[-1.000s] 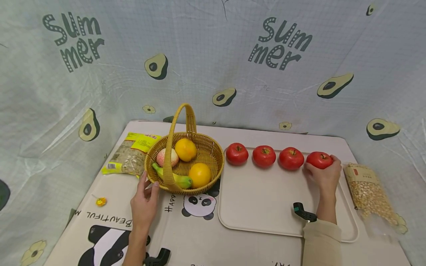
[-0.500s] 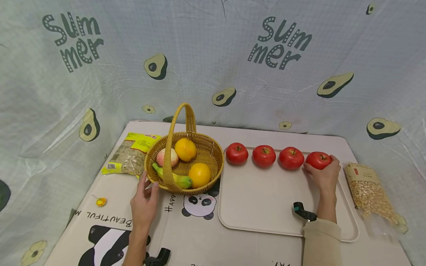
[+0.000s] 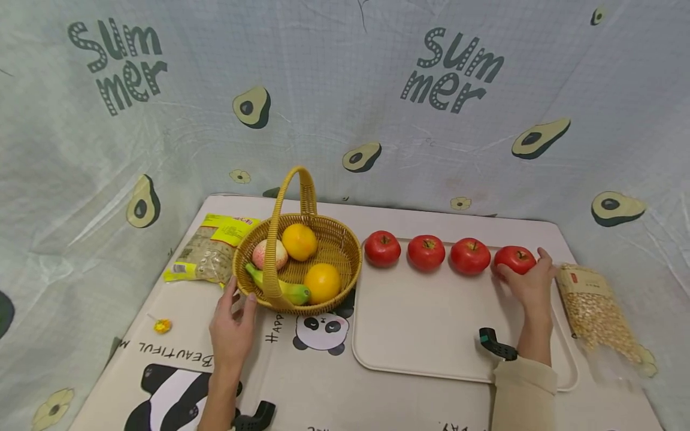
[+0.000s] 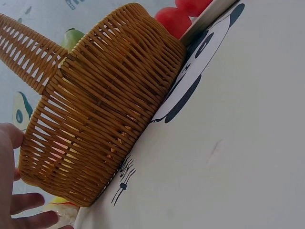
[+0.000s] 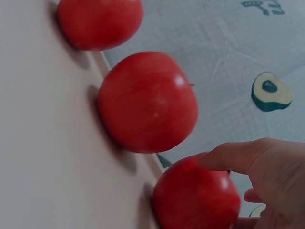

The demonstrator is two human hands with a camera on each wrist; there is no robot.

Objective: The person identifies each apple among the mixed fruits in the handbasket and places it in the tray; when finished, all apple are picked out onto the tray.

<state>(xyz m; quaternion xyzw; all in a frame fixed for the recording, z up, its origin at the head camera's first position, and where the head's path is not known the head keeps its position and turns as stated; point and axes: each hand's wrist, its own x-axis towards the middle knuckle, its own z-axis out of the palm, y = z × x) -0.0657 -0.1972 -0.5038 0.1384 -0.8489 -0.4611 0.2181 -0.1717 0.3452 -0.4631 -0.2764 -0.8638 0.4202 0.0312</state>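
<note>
Several red tomatoes stand in a row along the far edge of a beige tray (image 3: 420,323). At the row's right end, my right hand (image 3: 530,287) is around the last tomato (image 3: 514,259), thumb on its near side and a finger lifted off to the right. In the right wrist view, the thumb overlaps this tomato (image 5: 193,200); some fingers are hidden behind it. My left hand (image 3: 233,332) is at the near left side of a wicker basket (image 3: 345,239), fingers loose, one digit touching its wall (image 4: 100,105). Inside the basket are two oranges (image 3: 322,284), a banana (image 3: 293,293) and a peach-like fruit (image 3: 261,254).
A yellow-labelled plastic bag (image 3: 207,254) lies left of the basket, close to its rim. Right of the tray is a clear bag of pale grains (image 3: 595,311). A small yellow wrapped item (image 3: 162,325) sits at the left. A printed curtain (image 3: 323,90) hangs behind the table.
My right hand has loosened around the end tomato, its finger moving away to the right. The tomato stays in place on the tray. My left hand has stayed at the basket.
</note>
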